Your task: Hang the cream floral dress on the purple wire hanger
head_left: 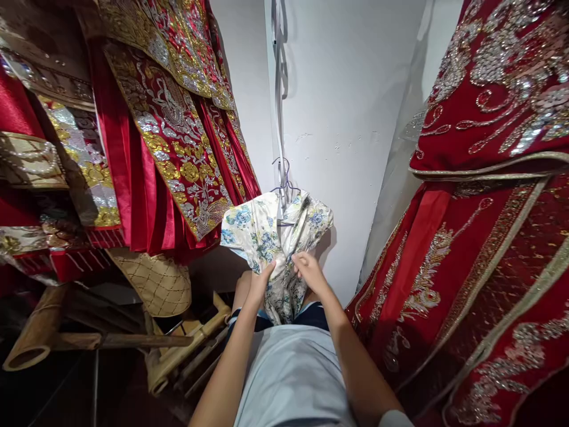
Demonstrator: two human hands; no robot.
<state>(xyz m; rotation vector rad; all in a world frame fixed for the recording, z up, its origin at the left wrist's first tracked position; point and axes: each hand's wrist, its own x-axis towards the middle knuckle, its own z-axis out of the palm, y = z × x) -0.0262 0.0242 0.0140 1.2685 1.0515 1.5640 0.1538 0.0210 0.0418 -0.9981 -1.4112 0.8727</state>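
In front of me a white short-sleeved garment with blue flowers, a dress or blouse (267, 237), hangs on a thin purple hanger (284, 186). The hanger's hook sits by a pale strip (278, 118) running down the wall. My left hand (262, 281) is closed on the left front of the garment, thumb on top of the cloth. At the neckline's lower point, my right hand (307, 270) pinches the right front edge with curled fingers. The garment's lower part falls toward my lap and is partly hidden by my forearms and shirt.
Red costumes with gold and silver embroidery (173, 130) hang close on the left. Another red beaded costume (480, 196) hangs on the right. Bamboo furniture (169, 356) stands at lower left. A white wall (342, 118) is directly ahead.
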